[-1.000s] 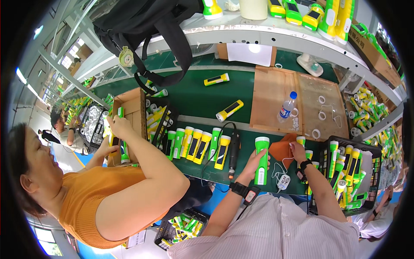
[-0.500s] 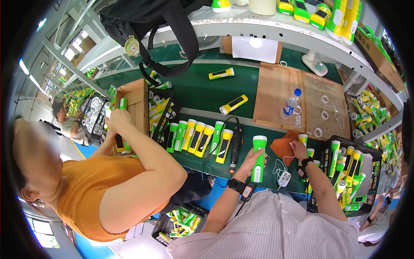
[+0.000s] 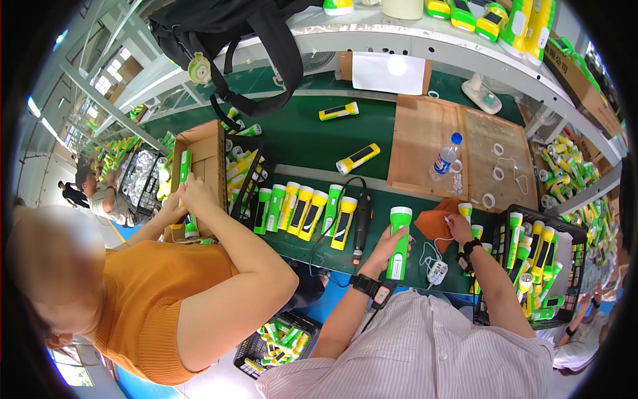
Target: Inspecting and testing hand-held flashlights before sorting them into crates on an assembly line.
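My left hand (image 3: 381,251) is closed around a green flashlight (image 3: 398,249) with a white head, held upright with the head at the top. To its right, my right hand (image 3: 458,229) pinches a small white piece (image 3: 446,218), too small to make out fully. That hand is over the edge of an orange cloth (image 3: 433,224). Below the cloth a thin white cable (image 3: 435,249) runs from a white multi-port charger (image 3: 436,272). Just beyond my right fingers stands a yellow flashlight (image 3: 465,211), with others partly hidden behind my forearm.
Several flashlights (image 3: 304,211) stand in a row at left, beside a black electric screwdriver (image 3: 362,221). A water bottle (image 3: 444,158) is on a wooden board (image 3: 415,149). A black crate (image 3: 577,266) of flashlights stands right. At left a co-worker (image 3: 159,286) handles flashlights by a cardboard box (image 3: 216,149).
The co-worker at left has leaned forward, with hands brought together near the box. My left hand still holds the flashlight; my right hand has barely moved.
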`<state>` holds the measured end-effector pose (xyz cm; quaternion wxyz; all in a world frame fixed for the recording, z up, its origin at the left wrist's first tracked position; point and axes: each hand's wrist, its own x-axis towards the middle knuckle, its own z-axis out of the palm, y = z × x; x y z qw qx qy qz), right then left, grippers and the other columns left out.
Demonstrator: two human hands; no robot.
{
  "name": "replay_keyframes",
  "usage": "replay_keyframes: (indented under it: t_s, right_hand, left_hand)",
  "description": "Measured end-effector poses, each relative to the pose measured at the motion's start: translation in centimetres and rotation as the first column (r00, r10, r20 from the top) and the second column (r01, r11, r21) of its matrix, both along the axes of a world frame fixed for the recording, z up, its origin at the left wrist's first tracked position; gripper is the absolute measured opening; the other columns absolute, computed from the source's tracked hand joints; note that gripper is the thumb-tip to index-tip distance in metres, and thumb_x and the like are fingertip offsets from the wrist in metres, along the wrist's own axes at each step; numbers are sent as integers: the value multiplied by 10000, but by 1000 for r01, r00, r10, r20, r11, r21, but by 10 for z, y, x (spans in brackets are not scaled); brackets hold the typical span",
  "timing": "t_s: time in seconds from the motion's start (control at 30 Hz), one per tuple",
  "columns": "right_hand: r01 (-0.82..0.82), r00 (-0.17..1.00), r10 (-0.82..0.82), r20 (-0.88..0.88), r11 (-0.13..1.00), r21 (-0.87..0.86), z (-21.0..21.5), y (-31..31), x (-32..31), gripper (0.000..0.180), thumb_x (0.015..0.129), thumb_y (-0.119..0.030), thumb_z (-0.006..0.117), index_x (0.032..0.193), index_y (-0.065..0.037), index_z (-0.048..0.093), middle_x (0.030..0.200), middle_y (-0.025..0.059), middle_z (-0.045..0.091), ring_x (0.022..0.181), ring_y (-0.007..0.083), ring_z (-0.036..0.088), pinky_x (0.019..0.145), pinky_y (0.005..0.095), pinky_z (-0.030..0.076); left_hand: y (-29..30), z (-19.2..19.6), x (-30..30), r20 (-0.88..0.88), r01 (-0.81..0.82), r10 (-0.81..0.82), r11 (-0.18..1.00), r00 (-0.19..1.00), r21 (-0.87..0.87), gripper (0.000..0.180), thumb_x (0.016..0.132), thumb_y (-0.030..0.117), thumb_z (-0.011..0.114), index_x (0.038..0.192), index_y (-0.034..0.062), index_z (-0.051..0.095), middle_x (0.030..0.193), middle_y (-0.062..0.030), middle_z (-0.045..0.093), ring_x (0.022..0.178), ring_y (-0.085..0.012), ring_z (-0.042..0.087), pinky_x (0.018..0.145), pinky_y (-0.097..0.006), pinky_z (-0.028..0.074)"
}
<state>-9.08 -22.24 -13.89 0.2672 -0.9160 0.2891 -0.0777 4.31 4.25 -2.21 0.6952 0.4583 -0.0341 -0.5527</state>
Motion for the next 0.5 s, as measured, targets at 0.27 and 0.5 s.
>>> replay_keyframes:
  t_s: [0.27, 0.5]
  right_hand:
    - [12, 1000, -12, -29, 1000, -2, 6, 4, 0, 102, 801, -78, 568, 885, -32, 605, 852, 174, 621, 827, 354, 583, 721, 419, 466]
    - [11, 999, -12, -32, 1000, -12, 7, 5, 0, 109, 802, -92, 575, 887, -33, 609, 848, 175, 621, 823, 355, 584, 719, 424, 464]
  left_hand:
    - [2, 1, 2, -24, -5, 5, 1000, 1000, -8, 309, 868, 293, 576, 1071, 109, 434, 822, -38, 539, 641, -129, 562, 528, -279, 500]
    - [1, -1, 2, -24, -7, 7, 1000, 1000, -7, 319, 867, 296, 580, 1079, 108, 434, 821, -39, 540, 630, -129, 560, 522, -279, 499]
